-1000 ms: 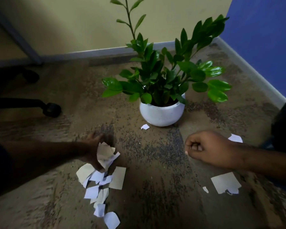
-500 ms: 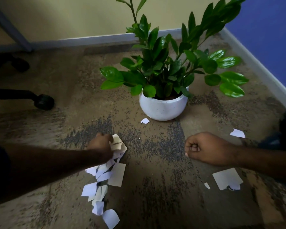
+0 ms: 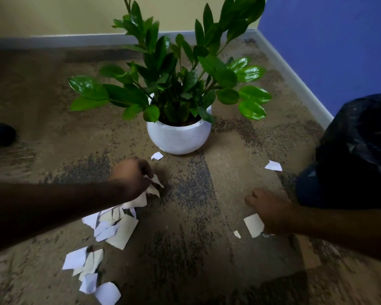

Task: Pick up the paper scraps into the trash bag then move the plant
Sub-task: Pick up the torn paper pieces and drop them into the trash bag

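White paper scraps lie on the carpet: a pile [image 3: 113, 226] under my left forearm, a lower group [image 3: 84, 264], one small scrap [image 3: 157, 155] by the pot, one [image 3: 273, 166] near the bag. My left hand [image 3: 132, 178] grips a bunch of scraps [image 3: 154, 186] just above the pile. My right hand [image 3: 271, 209] lies palm down on the edge of a larger scrap [image 3: 252, 224]; its fingertips are hidden. The plant [image 3: 180, 84] stands in a round white pot [image 3: 178, 137] beyond both hands. The black trash bag [image 3: 361, 150] sits at the right, behind my right arm.
A black chair caster [image 3: 0, 133] is at the far left. A grey baseboard [image 3: 295, 78] runs along the blue wall on the right and the yellow wall behind the plant. A tiny scrap [image 3: 237, 234] lies left of my right hand.
My left hand gathered scraps and moved up toward the pot. My right hand, earlier a fist, dropped onto the larger scrap at the right. The view shifted right, bringing the trash bag in.
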### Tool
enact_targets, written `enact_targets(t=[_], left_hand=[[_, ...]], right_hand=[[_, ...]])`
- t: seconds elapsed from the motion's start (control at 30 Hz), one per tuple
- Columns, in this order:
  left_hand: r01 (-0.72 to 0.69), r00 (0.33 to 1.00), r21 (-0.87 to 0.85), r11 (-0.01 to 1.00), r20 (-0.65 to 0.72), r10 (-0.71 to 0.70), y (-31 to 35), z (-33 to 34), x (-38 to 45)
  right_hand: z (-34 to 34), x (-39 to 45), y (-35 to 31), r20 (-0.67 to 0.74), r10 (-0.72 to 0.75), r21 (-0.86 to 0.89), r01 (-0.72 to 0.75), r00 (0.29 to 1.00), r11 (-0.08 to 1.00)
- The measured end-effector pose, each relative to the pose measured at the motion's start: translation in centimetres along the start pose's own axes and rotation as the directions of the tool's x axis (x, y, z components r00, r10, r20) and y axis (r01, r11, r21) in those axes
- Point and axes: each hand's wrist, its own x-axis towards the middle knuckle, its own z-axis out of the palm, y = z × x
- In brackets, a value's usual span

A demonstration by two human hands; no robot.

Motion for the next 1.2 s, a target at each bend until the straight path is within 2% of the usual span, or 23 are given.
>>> enact_targets(t=[0.17,0.3,0.4,0.53,0.67,0.77,0.83,1.0,1.2], left_hand=[[-0.074,0.997,-0.149,0.986,0.009,0.077,1.9,0.2,-0.9],[-0.095,0.995,-0.178,0.98,-0.001,0.096,2.6,0.4,-1.3],[-0.089,0.995,-0.228,0.97,0.013,0.094,2.5,0.4,-1.1],[-0.076,0.996,-0.244,0.967,0.03,0.086,2.2,0.5,-0.6],[-0.122,0.991,-0.219,0.968,0.034,0.132,2.1,0.8,0.0],[-0.156,0.983,-0.165,0.974,0.067,0.168,2.0,0.7,0.2],[-0.163,0.978,-0.168,0.972,0.1,0.181,1.5,0.8,0.3],[-0.127,0.978,-0.198,0.972,0.136,0.156,0.6,1.4,0.6],[-0.145,0.974,-0.169,0.975,0.15,0.171,0.7,1.8,1.4]], right_hand=[[1.4,0.0,0.0,-0.065,-0.056,-0.036,0.054,0.996,0.998],[0.7,0.3,0.7,-0.089,-0.049,0.067,0.055,0.995,0.996],[-0.3,1.1,1.4,-0.188,0.021,0.193,0.016,0.982,0.981],[-2.6,2.3,2.0,-0.292,0.168,0.212,-0.108,0.941,0.971],[-4.9,3.1,3.2,-0.266,0.395,0.263,-0.328,0.879,0.907],[-5.8,3.5,4.3,-0.241,0.511,0.356,-0.415,0.825,0.837],[-5.9,3.8,4.8,-0.203,0.542,0.387,-0.442,0.815,0.809],[-5.4,3.9,5.2,-0.114,0.49,0.53,-0.364,0.864,0.766],[-4.8,4.0,5.6,-0.234,0.441,0.443,-0.309,0.866,0.841]])
